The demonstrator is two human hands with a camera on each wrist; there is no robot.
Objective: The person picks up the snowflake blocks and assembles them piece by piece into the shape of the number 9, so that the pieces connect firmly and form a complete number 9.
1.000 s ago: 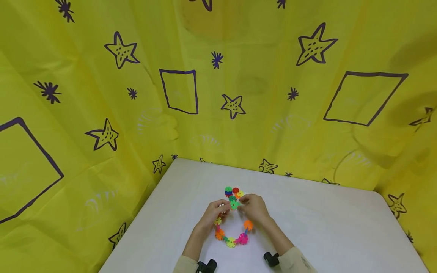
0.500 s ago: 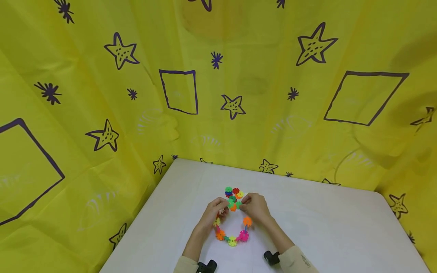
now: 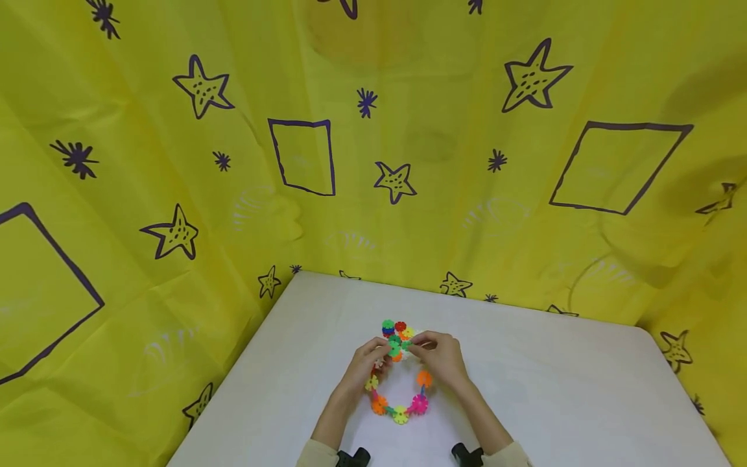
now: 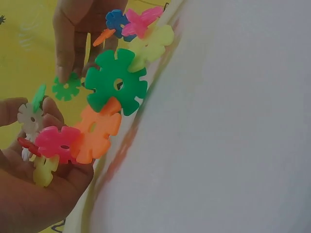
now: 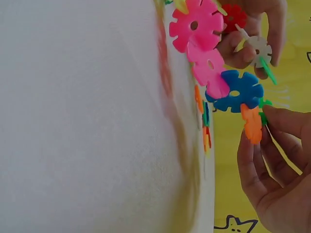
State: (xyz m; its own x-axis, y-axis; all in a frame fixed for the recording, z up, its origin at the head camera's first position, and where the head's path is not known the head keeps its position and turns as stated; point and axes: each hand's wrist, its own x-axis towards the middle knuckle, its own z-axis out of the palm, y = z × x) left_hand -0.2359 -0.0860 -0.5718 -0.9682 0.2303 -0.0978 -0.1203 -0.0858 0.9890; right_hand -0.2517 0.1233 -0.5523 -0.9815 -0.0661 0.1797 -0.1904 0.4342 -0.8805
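Both hands gripping: your left hand curls round plastic, right hand pinches. White flat tabletop below. Chain of multicoloured, notched, flower-shaped plastic discs bows toward you, one end in left hand, likely held so it can't swing. Small cluster of multicoloured plastic discs just beyond hands. Bright green notched plastic disc in right hand's pinch, near rim, probably leaving other slots uncovered. No brand, label or writing readable.

From above, the head view faces the far edge of the table; both wrist views, close in, share the chain.
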